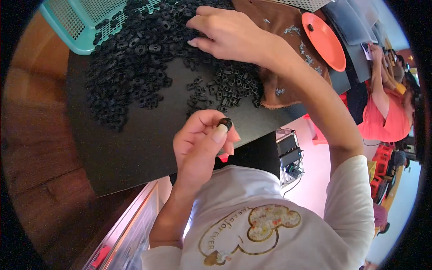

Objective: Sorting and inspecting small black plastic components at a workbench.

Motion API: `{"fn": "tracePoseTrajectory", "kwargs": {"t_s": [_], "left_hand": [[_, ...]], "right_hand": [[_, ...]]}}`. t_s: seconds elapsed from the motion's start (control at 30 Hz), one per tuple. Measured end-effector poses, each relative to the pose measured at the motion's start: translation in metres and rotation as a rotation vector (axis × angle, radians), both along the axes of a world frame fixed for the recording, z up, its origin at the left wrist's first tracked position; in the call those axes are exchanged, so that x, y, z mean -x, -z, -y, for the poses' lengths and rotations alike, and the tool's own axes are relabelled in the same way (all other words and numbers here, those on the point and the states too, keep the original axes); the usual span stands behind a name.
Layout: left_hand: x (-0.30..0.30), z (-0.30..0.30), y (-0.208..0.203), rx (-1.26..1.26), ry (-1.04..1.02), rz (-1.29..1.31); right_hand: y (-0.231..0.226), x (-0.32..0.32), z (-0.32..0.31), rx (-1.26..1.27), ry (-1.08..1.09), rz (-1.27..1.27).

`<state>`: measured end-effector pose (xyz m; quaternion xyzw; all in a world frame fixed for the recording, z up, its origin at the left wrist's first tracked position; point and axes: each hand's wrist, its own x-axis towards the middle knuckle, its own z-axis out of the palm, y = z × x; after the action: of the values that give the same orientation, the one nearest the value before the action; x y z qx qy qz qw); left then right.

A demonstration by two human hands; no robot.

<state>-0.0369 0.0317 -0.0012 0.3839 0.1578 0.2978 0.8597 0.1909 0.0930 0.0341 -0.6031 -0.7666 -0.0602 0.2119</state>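
Observation:
Between the thumb and fingers of my left hand [202, 141] is a small round black plastic part [224, 122], held just above the near edge of the table. My right hand [220, 33] reaches over the far side of a big heap of black plastic parts [135, 49]. Its fingers are bent and apart at the heap, and I make out nothing held in them. Under my right wrist lies a spread of smaller, squarish black parts [234, 85].
A turquoise mesh basket [81, 38] stands at the far left. On the right, a brown cloth [274, 90] carries small piles of screws [308, 58]. An orange plate [326, 42] with one black piece lies beyond it. Another person in red [387, 117] sits farther right.

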Motion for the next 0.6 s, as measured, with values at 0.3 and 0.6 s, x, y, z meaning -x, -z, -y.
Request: {"fn": "tracePoseTrajectory", "kwargs": {"t_s": [0.3,0.6], "left_hand": [[0.002,-0.001,0.004,-0.064,0.028,-0.076],[0.0,0.0,0.006,-0.027,0.038,0.033]], "right_hand": [[0.004,-0.006,-0.031,0.168,0.035,0.19],[0.0,-0.003,-0.025,0.175,0.052,0.202]]}}
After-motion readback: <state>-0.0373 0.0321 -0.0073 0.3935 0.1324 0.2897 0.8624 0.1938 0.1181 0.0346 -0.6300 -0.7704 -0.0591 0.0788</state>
